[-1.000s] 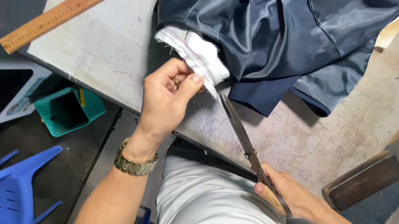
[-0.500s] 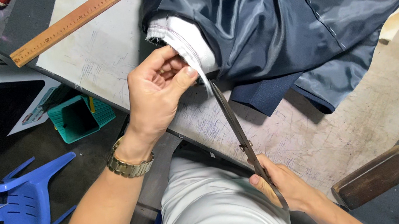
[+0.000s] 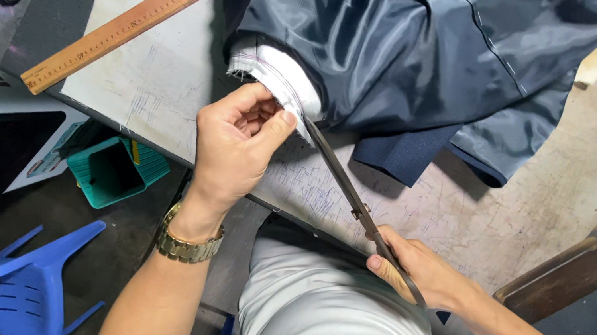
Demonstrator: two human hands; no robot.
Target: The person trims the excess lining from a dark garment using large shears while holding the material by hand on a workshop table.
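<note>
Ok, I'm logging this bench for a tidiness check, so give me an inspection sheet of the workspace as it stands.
Surface: worn grey table, covered in pen marks.
Job's things: dark blue garment with a white edge; scissors with their tip at that edge.
Clutter: wooden ruler near the far edge; wooden block at the near right.
Grips: left hand pinches the white edge; right hand holds the scissor handles.
Cables: nothing seen.
Surroundings: blue plastic chair and green bin on the floor to the left.
</note>
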